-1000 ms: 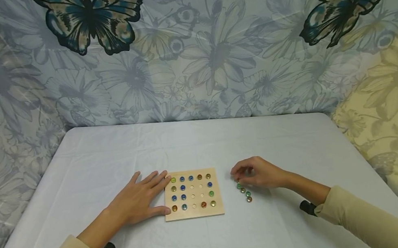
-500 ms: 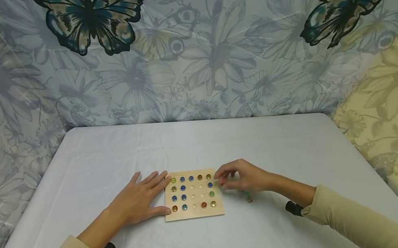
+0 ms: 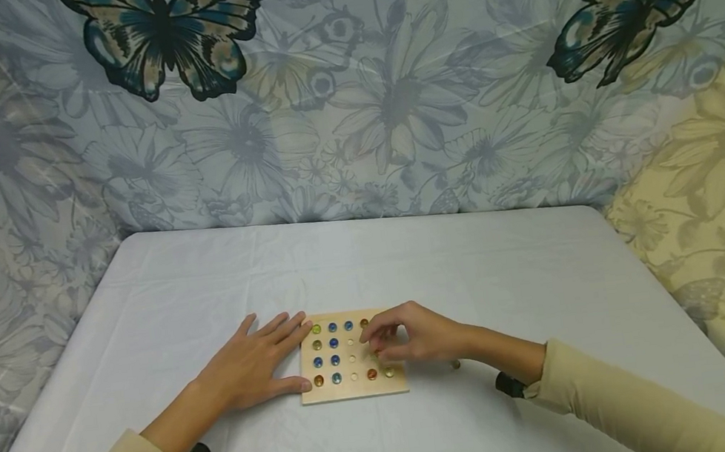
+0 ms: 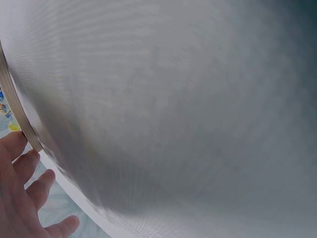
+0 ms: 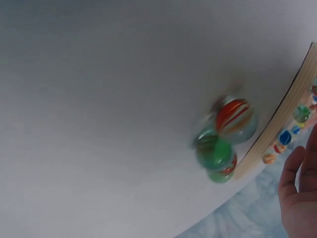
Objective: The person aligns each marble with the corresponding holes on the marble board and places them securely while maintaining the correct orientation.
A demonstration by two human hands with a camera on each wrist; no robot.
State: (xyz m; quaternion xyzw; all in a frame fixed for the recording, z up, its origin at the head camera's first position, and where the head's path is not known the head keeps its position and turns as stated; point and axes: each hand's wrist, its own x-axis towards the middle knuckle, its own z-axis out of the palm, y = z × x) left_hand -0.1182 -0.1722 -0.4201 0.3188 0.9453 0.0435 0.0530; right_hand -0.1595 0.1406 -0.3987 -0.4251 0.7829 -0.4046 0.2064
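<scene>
A square wooden board with rows of coloured glass marbles in its hollows lies on the white cloth. My left hand rests at the board's left side, fingers spread and straight, index fingertip and thumb at its edge. In the left wrist view those fingers reach the board's side. Over the board's right half, my right hand pinches a small reddish marble, mostly covered by thumb and fingertips. It also hides several hollows. Pale hollows show in the middle column.
Several loose marbles lie right of the board; the right wrist view shows an orange-striped marble and a green marble close together. From the head, the right forearm covers all but one marble. Patterned fabric hangs behind the table.
My right hand has moved left from the loose marbles, past the board's right edge, to over its right half. The left hand and the board have stayed in place.
</scene>
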